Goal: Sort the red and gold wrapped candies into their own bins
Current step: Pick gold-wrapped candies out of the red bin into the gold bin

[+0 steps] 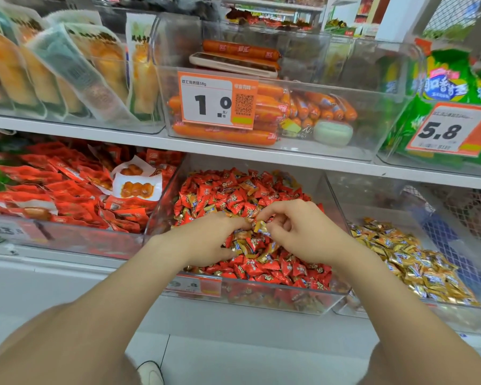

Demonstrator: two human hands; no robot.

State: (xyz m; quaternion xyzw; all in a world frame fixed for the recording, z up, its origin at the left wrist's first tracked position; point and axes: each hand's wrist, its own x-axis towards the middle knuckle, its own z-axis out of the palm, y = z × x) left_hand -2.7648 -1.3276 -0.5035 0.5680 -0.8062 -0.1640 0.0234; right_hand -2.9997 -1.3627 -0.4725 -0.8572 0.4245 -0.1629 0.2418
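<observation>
now r hand (303,234) fingers pinch 1 gold candy (261,227) in red bin (261,298); l hand (206,240) hold unclear.

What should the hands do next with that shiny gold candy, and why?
Probably carry the gold candy right, into the gold bin. The right hand pinches it over the mostly red bin, and the gold bin holds only gold ones.

Upper shelf ahead of you: orange sausages (264,109) in clear bin (378,126) behind price tag (206,101) reading 1.0, phone (233,63) lying on the pile, mint-green case (333,132) low in same bin. To your right, green snack bags (450,76), tag marked 5.8 (444,130). To your left, pale vacuum packs (67,70) above, red packets (67,187) below. White shoe (150,373) on floor.
</observation>
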